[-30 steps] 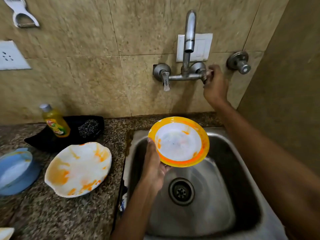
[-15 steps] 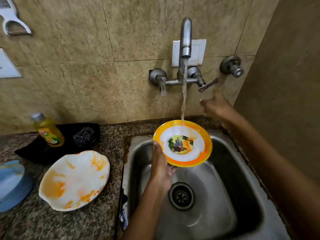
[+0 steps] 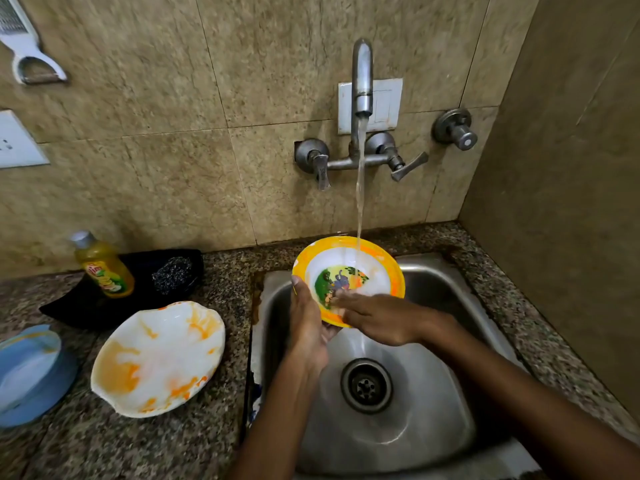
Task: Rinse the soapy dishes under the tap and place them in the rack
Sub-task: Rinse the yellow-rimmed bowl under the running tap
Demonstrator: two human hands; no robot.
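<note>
- The sink (image 3: 485, 341) takes up the near right of the scene. Its steel basin holds only running water and the drain (image 3: 366, 385); no dishes lie in it.
- The white plate (image 3: 157, 358) sits on the granite counter (image 3: 207, 445) just left of the sink, streaked with orange residue and apparently not yet rinsed.
- A blue dish (image 3: 31, 372) at the near left edge seems to hold pale suds, though I cannot tell for sure.
- A black tray (image 3: 86, 306) at the far left carries a soap bottle (image 3: 104, 268) and a steel scrubber (image 3: 173, 271).
- The yellow-rimmed bowl (image 3: 381, 268) is held tilted over the far left part of the sink, under the stream from the tap (image 3: 362, 81). Water lands on its far inner wall, and the picture on its floor shows through.
- The left hand (image 3: 306, 327) grips the bowl's near-left rim, thumb over the edge.
- The right hand (image 3: 377, 317) lies inside the bowl with its fingers (image 3: 349, 297) fairly straight on the wet surface, seemingly rubbing; they are blurred.
- Step in hand, as I judge it: rinsing the first dish.
- The next move calls for turning the bowl so water reaches the whole rim and the underside, then carrying it to the rack, which is not in view.
</note>
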